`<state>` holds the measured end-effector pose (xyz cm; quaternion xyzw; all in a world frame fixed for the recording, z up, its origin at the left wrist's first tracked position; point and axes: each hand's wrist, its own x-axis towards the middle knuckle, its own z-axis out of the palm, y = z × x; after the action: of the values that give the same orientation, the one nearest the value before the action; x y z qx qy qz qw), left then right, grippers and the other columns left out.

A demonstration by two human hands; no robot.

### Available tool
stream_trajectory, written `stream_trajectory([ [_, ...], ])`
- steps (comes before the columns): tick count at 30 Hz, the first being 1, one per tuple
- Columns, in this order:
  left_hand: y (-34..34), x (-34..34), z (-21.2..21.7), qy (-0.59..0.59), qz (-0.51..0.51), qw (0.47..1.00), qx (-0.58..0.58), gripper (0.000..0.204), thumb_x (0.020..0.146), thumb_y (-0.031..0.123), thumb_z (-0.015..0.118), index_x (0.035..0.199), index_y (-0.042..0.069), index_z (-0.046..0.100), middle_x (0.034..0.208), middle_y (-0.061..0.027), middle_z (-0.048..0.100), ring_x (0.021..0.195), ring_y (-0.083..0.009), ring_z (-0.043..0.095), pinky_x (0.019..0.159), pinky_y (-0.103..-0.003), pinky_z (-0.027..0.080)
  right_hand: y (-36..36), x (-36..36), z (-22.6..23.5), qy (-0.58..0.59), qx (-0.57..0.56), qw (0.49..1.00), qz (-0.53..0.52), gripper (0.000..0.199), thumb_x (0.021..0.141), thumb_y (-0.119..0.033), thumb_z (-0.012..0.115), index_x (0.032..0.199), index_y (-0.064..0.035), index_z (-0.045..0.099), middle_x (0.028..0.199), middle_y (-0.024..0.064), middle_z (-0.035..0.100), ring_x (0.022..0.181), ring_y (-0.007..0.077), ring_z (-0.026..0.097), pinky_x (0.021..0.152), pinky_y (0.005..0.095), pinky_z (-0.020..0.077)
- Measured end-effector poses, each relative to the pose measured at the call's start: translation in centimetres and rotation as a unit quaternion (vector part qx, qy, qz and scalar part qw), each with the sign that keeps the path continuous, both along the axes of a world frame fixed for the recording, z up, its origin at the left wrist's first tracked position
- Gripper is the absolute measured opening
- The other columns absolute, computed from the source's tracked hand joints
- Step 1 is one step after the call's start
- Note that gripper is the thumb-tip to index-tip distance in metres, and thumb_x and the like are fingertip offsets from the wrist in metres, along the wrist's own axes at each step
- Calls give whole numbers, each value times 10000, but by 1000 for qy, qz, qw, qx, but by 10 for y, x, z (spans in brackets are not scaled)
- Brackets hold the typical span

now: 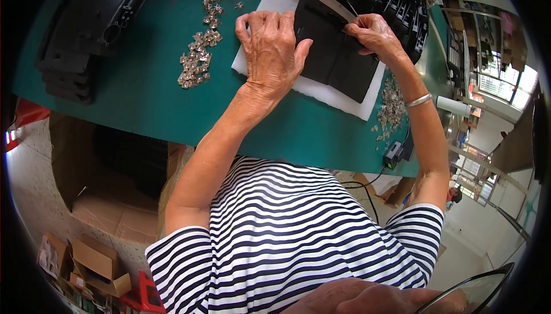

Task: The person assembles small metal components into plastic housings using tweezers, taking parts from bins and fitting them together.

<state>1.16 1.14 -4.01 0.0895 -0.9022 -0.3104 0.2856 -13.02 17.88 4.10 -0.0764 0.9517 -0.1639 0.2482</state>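
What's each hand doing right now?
Left hand: open, pressing flat on the black panel.
Right hand: fingers pinched on a thin metal pin at the panel's edge.

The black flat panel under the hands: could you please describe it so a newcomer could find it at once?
On the green table lies a white foam sheet, and the black flat panel rests on it. The left hand presses its left edge and the right hand its right side. Unlike the stacked black parts at far left, it lies alone.
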Motion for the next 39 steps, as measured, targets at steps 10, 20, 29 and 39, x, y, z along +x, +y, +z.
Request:
stream_trajectory([
  [10,-1,0,0,4,-9,1000,1,495,710,277,807,1112,47,632,947,-66,608,1010,-251,514,993,-453,295,9,14,-14,90,-51,995,2,283,836,-290,628,755,-20,644,630,53,606,570,129,610,548,267,564],
  [20,-2,-2,-2,-1,-35,999,8,540,696,277,807,1122,9,612,954,-114,612,1037,-285,511,996,-475,270,13,14,-20,165,-21,984,65,320,806,-317,616,758,-6,676,689,166,661,695,289,665,729,374,529],
  [29,-3,0,0,-5,-37,999,-24,507,717,268,798,1117,12,617,916,-96,612,1007,-275,518,987,-462,283,24,18,-9,227,-124,966,-1,306,812,-323,658,783,-20,675,668,122,649,675,233,661,701,355,531],
  [39,-5,-4,0,16,-29,998,-52,484,725,311,803,1096,49,638,842,-63,604,898,-250,535,877,-442,348,28,15,-32,266,-75,959,53,435,763,-413,745,903,-29,597,823,190,676,814,374,673,712,446,529],
])
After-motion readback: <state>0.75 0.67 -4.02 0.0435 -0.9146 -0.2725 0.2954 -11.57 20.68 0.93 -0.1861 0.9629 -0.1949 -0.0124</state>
